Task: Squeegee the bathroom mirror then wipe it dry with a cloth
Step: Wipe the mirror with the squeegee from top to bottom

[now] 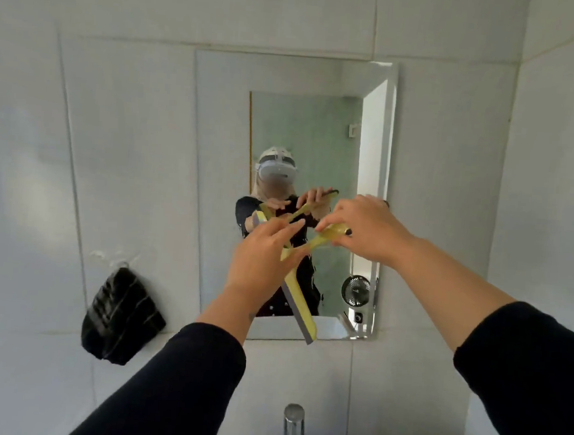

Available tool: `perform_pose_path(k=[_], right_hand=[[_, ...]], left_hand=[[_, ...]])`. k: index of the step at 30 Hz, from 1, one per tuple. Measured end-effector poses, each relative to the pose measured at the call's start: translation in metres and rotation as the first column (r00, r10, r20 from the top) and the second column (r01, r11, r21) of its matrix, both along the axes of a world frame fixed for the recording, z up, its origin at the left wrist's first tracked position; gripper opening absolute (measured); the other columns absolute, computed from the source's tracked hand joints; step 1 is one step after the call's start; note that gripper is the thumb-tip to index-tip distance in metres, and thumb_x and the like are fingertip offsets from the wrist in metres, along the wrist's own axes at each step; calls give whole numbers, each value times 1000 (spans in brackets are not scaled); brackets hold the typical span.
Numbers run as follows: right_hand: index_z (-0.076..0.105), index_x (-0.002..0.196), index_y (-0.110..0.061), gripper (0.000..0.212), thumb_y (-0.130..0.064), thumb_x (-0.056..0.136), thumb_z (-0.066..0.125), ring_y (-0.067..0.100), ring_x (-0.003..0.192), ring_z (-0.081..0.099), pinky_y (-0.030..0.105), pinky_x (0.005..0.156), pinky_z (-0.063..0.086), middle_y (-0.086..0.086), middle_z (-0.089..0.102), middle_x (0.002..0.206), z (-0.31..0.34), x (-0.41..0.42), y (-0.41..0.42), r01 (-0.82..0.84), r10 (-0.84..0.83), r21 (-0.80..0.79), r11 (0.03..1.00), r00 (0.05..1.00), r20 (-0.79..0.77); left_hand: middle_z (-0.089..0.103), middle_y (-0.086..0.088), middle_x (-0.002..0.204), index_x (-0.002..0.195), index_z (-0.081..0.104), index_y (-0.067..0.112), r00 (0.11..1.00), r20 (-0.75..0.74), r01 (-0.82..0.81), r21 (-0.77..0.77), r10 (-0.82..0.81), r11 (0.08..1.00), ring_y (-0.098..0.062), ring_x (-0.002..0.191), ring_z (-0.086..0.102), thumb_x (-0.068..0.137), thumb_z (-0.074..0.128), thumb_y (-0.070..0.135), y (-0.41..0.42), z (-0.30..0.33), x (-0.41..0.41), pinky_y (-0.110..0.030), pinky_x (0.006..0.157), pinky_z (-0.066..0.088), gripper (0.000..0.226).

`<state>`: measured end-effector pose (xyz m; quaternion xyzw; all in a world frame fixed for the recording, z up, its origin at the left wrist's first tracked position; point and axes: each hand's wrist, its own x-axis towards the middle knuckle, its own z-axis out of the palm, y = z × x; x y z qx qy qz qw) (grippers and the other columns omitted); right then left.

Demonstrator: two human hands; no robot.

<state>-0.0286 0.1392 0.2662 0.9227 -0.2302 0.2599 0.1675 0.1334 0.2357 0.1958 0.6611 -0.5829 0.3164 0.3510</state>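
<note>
The tiled wall (113,135) fills the view, and the mirror (286,121) hangs at its centre, above a chrome tap (293,427). Left of the mirror, a dark cloth (118,317) hangs on the wall, untouched, so the drying pass has probably not begun. The glass shows no clear streaks or droplets from here, though the view is too soft to say whether any squeegee stroke has been made; I judge the task to be at or near its start.

The yellow squeegee (298,297) is held up in front of the mirror's lower middle, its blade angled down toward the bottom edge and apparently not yet flat on the glass. The right hand (363,230) is closed on the handle end, fingers pinching it. The left hand (262,253) meets the neck where handle joins blade, fingers loosely curled around it, more steadying than clamping.
</note>
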Motion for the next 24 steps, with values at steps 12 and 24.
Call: perform_pose_path(k=[12,24], right_hand=[[44,129,-58,44,-24,101,40,26,114,40,43,93,28,-1,54,119,152,90,-10,111,4,-304,946,935,354],[28,137,-60,60,-13,99,35,29,113,38,46,89,28,7,49,118,198,185,-22,67,89,-328,942,894,439]], left_hand=[[41,4,136,135,39,26,935,-298,-238,-128,192,963,-17,120,44,96,48,36,-8,63,88,-34,88,47,42],[-20,0,159,149,-1,38,896,-275,-364,-5,348,932,-25,147,-16,89,55,52,-83,65,102,-50,118,9,83]])
